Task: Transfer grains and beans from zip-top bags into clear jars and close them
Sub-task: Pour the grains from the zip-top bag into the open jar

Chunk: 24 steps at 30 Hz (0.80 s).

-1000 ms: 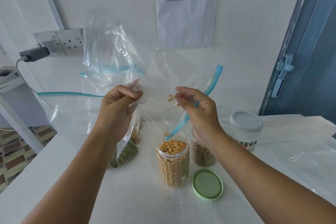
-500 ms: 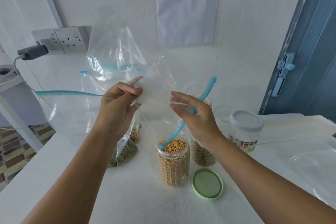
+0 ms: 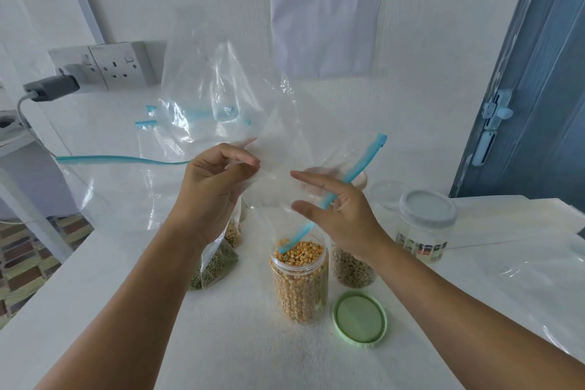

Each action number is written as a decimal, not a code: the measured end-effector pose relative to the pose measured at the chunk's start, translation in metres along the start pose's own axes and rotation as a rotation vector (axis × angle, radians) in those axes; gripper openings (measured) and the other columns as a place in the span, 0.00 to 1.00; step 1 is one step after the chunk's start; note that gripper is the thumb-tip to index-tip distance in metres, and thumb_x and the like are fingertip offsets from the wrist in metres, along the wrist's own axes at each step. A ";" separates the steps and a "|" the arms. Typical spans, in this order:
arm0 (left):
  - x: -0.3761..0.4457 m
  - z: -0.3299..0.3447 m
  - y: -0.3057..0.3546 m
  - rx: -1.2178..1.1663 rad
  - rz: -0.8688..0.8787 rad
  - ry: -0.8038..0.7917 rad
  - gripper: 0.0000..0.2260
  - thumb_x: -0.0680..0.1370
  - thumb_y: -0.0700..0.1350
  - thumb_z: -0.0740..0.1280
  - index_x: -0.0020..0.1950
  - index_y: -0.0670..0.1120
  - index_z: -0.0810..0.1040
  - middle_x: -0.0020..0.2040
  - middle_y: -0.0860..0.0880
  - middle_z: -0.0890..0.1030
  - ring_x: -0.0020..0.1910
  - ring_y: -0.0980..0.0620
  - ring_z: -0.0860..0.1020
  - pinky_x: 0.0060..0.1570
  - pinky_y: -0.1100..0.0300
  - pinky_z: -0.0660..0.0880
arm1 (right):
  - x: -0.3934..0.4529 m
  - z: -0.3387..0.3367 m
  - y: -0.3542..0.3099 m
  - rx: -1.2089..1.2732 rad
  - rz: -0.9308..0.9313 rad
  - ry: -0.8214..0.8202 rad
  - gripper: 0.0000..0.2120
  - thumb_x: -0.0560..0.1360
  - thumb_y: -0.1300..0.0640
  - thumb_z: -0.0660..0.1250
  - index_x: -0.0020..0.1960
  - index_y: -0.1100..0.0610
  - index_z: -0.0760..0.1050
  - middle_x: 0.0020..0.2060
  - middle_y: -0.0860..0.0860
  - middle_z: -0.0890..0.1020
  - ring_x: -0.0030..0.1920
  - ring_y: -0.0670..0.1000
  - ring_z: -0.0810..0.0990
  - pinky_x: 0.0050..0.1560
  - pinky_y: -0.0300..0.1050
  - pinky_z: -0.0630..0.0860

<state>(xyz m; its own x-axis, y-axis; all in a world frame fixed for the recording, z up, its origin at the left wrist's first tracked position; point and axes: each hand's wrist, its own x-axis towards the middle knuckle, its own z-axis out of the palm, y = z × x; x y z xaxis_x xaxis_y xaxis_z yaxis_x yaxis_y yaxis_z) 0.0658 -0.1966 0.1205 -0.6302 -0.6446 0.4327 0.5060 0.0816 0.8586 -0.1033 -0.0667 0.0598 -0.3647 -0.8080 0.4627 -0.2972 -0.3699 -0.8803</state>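
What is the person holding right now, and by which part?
The left hand pinches the clear film of an empty zip-top bag, away from its blue zip strip. The right hand is open and grips nothing.

White table (image 3: 221, 342), jars (image 3: 299, 279), green lid (image 3: 360, 319), bags (image 3: 215, 266)
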 end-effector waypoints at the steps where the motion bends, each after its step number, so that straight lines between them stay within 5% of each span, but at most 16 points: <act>1: 0.000 0.000 -0.001 -0.001 0.005 -0.005 0.17 0.76 0.29 0.67 0.35 0.47 0.85 0.55 0.46 0.86 0.59 0.45 0.84 0.56 0.57 0.81 | -0.001 0.001 0.002 -0.038 0.014 -0.041 0.23 0.76 0.58 0.77 0.65 0.37 0.81 0.66 0.41 0.77 0.70 0.46 0.75 0.70 0.44 0.75; 4: 0.001 -0.002 -0.007 0.029 0.007 -0.011 0.20 0.78 0.27 0.65 0.34 0.47 0.85 0.55 0.46 0.87 0.58 0.46 0.84 0.55 0.59 0.81 | -0.001 0.001 0.006 -0.128 0.017 -0.016 0.22 0.78 0.60 0.74 0.65 0.37 0.81 0.62 0.47 0.79 0.63 0.49 0.80 0.64 0.44 0.79; 7: -0.005 -0.007 -0.010 0.113 -0.018 -0.039 0.04 0.72 0.40 0.76 0.40 0.48 0.89 0.45 0.46 0.86 0.50 0.48 0.83 0.59 0.55 0.78 | 0.000 0.000 0.007 -0.059 0.011 0.065 0.19 0.78 0.64 0.74 0.61 0.43 0.84 0.48 0.45 0.80 0.53 0.48 0.83 0.59 0.41 0.80; 10: -0.014 -0.023 -0.015 0.256 -0.119 -0.146 0.17 0.67 0.53 0.84 0.52 0.48 0.90 0.53 0.41 0.86 0.57 0.42 0.82 0.63 0.48 0.76 | 0.001 -0.001 0.008 -0.039 -0.001 0.105 0.20 0.76 0.65 0.75 0.58 0.41 0.84 0.45 0.49 0.79 0.50 0.51 0.83 0.58 0.43 0.81; 15: -0.022 -0.024 -0.024 0.252 -0.204 -0.108 0.07 0.74 0.38 0.78 0.50 0.46 0.90 0.58 0.39 0.86 0.64 0.39 0.82 0.69 0.41 0.75 | 0.002 -0.002 0.007 -0.120 -0.036 0.077 0.19 0.77 0.65 0.74 0.61 0.45 0.83 0.45 0.46 0.80 0.51 0.50 0.82 0.57 0.38 0.80; 18: -0.018 -0.018 -0.028 0.372 -0.125 -0.054 0.13 0.77 0.30 0.72 0.47 0.46 0.89 0.55 0.42 0.87 0.57 0.41 0.85 0.65 0.44 0.79 | 0.001 -0.002 0.005 -0.147 -0.023 0.093 0.18 0.77 0.63 0.75 0.62 0.45 0.83 0.46 0.42 0.81 0.54 0.45 0.81 0.58 0.35 0.78; 24: -0.026 -0.009 -0.037 0.544 -0.091 -0.095 0.11 0.78 0.37 0.75 0.54 0.52 0.89 0.52 0.47 0.86 0.54 0.49 0.84 0.54 0.62 0.79 | -0.002 -0.002 0.004 -0.127 -0.021 0.101 0.20 0.76 0.62 0.75 0.65 0.46 0.82 0.54 0.45 0.83 0.58 0.43 0.82 0.57 0.33 0.77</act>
<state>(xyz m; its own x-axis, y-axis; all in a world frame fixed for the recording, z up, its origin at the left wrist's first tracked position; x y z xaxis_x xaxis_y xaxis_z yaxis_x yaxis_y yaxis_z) 0.0683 -0.1899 0.0748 -0.7203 -0.5983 0.3511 0.0857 0.4255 0.9009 -0.1055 -0.0656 0.0553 -0.4420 -0.7482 0.4948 -0.4128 -0.3201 -0.8527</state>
